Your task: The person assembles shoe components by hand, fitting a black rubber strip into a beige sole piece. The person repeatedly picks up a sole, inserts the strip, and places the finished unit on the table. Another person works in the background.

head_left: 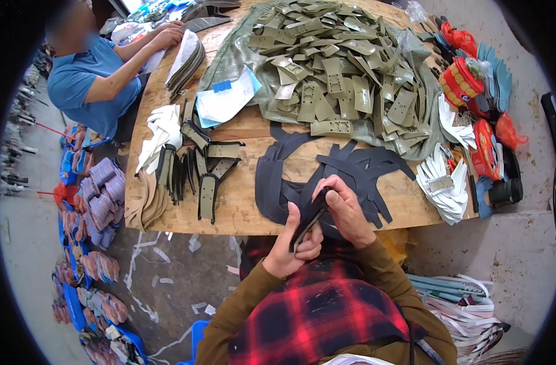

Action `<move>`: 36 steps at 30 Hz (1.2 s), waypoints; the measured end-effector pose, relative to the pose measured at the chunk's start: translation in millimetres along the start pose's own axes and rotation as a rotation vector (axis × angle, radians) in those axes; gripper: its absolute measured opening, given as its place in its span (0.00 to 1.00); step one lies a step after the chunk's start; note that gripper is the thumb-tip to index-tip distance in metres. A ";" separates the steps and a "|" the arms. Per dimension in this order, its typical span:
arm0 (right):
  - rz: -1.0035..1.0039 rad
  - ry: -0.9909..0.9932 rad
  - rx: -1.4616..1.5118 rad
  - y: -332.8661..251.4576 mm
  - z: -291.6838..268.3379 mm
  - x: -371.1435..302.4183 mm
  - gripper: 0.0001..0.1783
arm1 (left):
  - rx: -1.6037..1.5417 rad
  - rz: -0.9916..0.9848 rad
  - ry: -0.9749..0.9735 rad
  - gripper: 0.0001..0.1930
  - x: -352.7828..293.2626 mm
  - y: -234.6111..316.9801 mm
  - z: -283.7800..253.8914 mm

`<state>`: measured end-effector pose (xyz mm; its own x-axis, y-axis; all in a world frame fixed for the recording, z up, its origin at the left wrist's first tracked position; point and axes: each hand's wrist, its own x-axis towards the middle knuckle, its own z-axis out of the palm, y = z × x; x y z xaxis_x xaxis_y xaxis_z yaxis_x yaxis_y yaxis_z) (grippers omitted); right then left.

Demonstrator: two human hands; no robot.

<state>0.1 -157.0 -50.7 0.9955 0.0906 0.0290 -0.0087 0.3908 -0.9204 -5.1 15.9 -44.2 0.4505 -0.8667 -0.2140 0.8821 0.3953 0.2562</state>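
In front of my chest, both hands grip one curved piece with black edging [306, 226], held on a slant. My left hand [292, 248] wraps around its lower end, thumb pointing up. Fingers and thumb of my right hand [347, 213] pinch the upper end. Its inner face is turned mostly away, so I cannot make out the whole piece. Just beyond my hands lie black curved strips [272, 176] in a loose pile. To the left sit several olive plates with black edging [208, 191], some standing on edge.
A large heap of olive plates [336, 73] covers a green sheet on the wooden table [235, 131]. White strips [442, 188] lie at right, beige curved pieces [145, 204] at left. A person in a blue shirt [95, 73] works at the far left. Bundled pieces [101, 188] stand beside the table.
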 end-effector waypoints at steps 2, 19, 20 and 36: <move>0.081 0.034 0.016 -4.3 0.9 -0.1 0.15 | 0.117 -0.004 0.087 0.42 -4.1 2.1 8.9; 0.405 -0.040 -0.068 -35.4 18.8 -5.2 0.18 | 0.388 -0.046 0.238 0.16 -23.5 9.9 10.3; 0.384 -0.041 -0.070 -37.4 15.8 -1.9 0.18 | 0.378 -0.055 0.241 0.17 -23.6 11.0 11.8; 0.392 -0.053 0.052 3.5 28.8 -35.2 0.37 | 0.187 0.013 0.362 0.36 -38.1 -5.9 -7.8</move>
<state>-37.7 -132.4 -43.7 0.9094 0.2887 -0.2995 -0.3934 0.3628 -0.8448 -26.4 48.9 -44.9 0.5101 -0.6856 -0.5193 0.8509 0.3143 0.4209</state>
